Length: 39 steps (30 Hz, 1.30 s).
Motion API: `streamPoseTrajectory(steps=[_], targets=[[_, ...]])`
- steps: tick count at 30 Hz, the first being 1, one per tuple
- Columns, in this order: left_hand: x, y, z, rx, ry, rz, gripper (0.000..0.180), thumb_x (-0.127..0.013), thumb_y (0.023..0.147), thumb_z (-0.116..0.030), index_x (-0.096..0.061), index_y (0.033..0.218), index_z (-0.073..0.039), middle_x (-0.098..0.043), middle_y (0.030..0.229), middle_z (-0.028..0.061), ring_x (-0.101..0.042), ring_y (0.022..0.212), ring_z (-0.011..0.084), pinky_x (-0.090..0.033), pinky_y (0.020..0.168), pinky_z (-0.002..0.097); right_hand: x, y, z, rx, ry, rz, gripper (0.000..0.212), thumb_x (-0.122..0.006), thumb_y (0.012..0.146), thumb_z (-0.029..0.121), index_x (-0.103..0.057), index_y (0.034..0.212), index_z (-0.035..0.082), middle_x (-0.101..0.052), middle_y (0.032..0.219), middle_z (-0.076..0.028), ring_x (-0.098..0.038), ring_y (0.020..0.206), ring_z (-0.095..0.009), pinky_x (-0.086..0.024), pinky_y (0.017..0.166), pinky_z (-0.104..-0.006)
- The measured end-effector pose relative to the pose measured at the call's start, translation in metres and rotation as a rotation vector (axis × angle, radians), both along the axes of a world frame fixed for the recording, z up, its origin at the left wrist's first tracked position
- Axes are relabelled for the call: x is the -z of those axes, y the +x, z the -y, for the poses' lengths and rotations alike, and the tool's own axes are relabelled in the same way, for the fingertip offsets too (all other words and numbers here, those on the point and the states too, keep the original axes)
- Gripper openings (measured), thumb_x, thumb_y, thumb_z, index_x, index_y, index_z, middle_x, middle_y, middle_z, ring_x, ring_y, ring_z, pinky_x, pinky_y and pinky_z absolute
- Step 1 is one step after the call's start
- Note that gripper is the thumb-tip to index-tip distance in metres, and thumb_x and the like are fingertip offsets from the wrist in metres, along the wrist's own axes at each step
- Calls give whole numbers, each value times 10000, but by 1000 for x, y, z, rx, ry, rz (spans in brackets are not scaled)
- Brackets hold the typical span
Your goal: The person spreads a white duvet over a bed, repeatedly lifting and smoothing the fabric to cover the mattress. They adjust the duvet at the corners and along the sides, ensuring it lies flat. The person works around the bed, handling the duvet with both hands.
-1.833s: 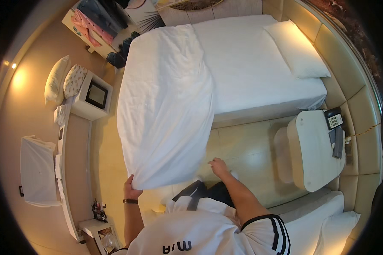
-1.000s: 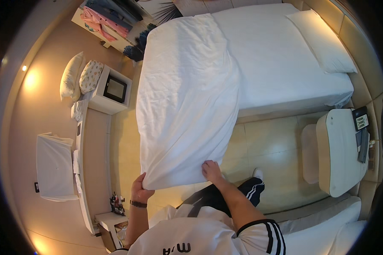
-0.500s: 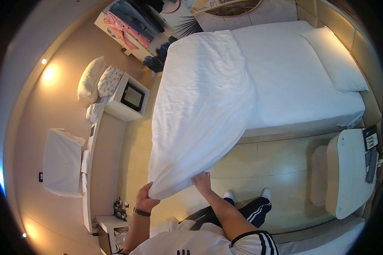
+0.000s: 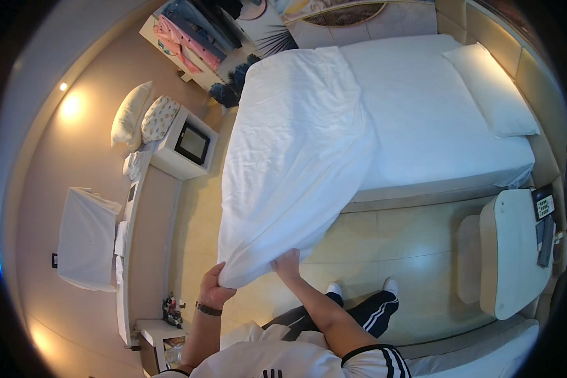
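Observation:
A white duvet (image 4: 296,151) lies across the foot half of the bed. Its near end is pulled off toward me and hangs taut in the air in long folds. At the left corner of that end, my left hand (image 4: 215,287) is closed round the cloth, a dark band on its wrist. My right hand (image 4: 287,266) grips the duvet's right edge a little farther out, its fingertips partly hidden by the cloth. Beyond, the mattress (image 4: 428,113) is bare of the duvet and covered by a smooth white sheet. One white pillow (image 4: 491,91) rests at the headboard end.
On the right stands a rounded white desk (image 4: 516,258) with a phone and a stool beside it. Along the left wall runs a narrow shelf (image 4: 130,252) with folded white cloths, and a white cabinet (image 4: 164,151) bears two cushions. Tiled floor (image 4: 384,239) lies between bed and desk.
My right hand has shifted left and slightly away from me along the duvet's edge, closer to my left hand. My left hand keeps its hold on the corner. The whole view has drifted slightly.

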State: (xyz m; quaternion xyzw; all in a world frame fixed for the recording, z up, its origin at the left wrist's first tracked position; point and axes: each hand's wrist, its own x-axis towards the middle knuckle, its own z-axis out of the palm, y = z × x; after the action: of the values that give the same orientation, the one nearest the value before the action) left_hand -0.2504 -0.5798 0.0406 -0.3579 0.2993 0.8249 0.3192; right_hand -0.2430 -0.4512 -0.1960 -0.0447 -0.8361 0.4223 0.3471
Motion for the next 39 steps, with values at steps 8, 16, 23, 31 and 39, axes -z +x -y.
streamPoseTrajectory(steps=[8,16,23,31,39], targets=[[-4,2,-7,-25,2,-5,272,-473,848,-148,-492,1064,16,-573,1046,159,-558,963,294,-442,870,426,-39,-9,-2,15,-155,-17,388,-615,647,204,-578,1023,118,-534,1056,-93,-439,1057,-279,-327,840,-462],[1,-9,-5,-1,-12,-10,268,-476,846,-139,-493,1069,10,-566,1066,158,-550,974,297,-427,882,436,10,18,-29,-228,-96,88,200,-602,645,173,-518,776,48,-518,843,-123,-491,811,-306,-379,698,-436],[45,-3,34,-66,-55,2,331,-443,854,-131,-433,1143,30,-480,1187,167,-456,1096,328,-337,966,459,-26,189,-130,-372,-423,355,166,-598,716,114,-478,800,36,-510,713,-163,-510,692,-332,-427,612,-391],[137,44,13,139,-107,-239,387,-506,809,-147,-434,1156,8,-486,1176,144,-444,1103,323,-333,956,485,-139,246,-199,-259,4,811,319,-585,784,310,-453,915,50,-583,658,-173,-585,652,-353,-452,548,-422],[96,63,-38,196,35,-244,368,-500,857,-165,-422,1149,46,-471,1181,188,-437,1112,337,-337,966,470,-118,264,-228,-229,199,698,149,-429,799,71,-459,944,57,-553,879,-174,-561,743,-376,-457,626,-429]])
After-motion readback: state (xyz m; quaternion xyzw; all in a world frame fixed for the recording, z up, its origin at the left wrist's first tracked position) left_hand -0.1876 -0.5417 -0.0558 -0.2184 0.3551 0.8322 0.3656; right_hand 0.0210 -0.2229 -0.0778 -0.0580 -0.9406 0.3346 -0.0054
